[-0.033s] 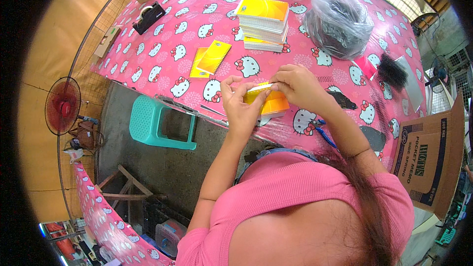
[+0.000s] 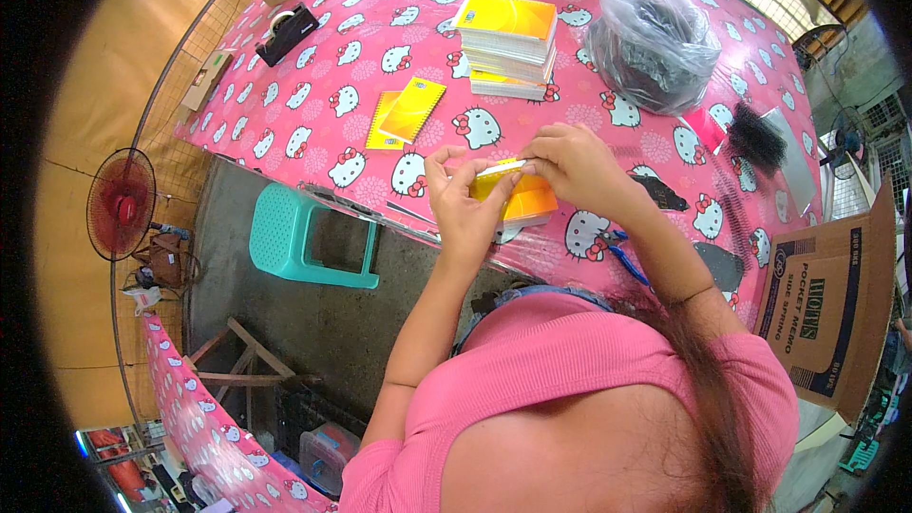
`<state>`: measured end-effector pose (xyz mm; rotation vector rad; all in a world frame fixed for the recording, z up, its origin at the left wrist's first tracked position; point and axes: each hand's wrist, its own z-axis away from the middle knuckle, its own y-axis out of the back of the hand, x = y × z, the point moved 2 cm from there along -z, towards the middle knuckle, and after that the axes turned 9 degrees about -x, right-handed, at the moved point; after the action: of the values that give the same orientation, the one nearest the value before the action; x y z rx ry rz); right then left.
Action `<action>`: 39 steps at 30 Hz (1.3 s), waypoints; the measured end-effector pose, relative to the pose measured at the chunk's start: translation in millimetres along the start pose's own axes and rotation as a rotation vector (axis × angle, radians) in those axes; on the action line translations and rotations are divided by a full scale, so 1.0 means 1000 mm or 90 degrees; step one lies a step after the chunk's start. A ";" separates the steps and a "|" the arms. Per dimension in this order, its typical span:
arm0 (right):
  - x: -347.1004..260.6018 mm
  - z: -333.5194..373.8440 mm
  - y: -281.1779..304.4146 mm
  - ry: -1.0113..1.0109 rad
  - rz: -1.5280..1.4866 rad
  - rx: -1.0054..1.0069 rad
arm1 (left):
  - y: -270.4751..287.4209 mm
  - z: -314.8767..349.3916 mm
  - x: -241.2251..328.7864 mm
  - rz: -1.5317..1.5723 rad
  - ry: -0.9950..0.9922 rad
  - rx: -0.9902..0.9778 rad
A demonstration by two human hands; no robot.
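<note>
My left hand (image 2: 463, 195) grips a small yellow notebook (image 2: 489, 186), its white page edge turned up between thumb and fingers. At the notebook's right corner my right hand (image 2: 570, 163) is closed in a pinch. A thin dark binding coil (image 2: 625, 151) sticks out beyond that hand, in line with the notebook's edge; the fingers hide where it meets the pages. Under the held notebook sits a short stack of yellow-orange notebooks (image 2: 534, 205). Two coil-bound yellow notebooks (image 2: 410, 112) lie overlapping to the left. A taller stack of notebooks (image 2: 508, 21) stands farther back.
Blue-handled pliers (image 2: 627, 258) lie near my right forearm. Dark coils (image 2: 757, 140) are heaped at the right, beside a clear plastic bag (image 2: 655, 43) of dark material. A tape dispenser (image 2: 287, 34) stands far left, a cardboard box (image 2: 822, 309) right, a green stool (image 2: 309, 236) below the table's left edge.
The coil beyond my right hand looks more blurred now. My right fingers have shifted very slightly at the notebook's corner; my left hand keeps its place.
</note>
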<state>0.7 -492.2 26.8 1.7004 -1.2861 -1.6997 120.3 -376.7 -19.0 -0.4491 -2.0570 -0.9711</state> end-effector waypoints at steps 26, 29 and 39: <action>-0.010 -0.008 0.014 -0.155 0.219 -0.363 | 0.001 -0.006 0.000 0.027 -0.042 -0.033; -0.021 0.002 0.027 -0.041 0.101 -0.220 | 0.000 -0.004 -0.001 0.044 0.003 -0.045; -0.013 -0.013 0.003 -0.090 0.159 -0.372 | -0.003 -0.007 0.006 0.056 -0.011 -0.072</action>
<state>13.7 -487.3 38.3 1.0569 -0.8823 -1.8294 118.1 -384.5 -13.2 -0.6045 -1.9876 -1.0367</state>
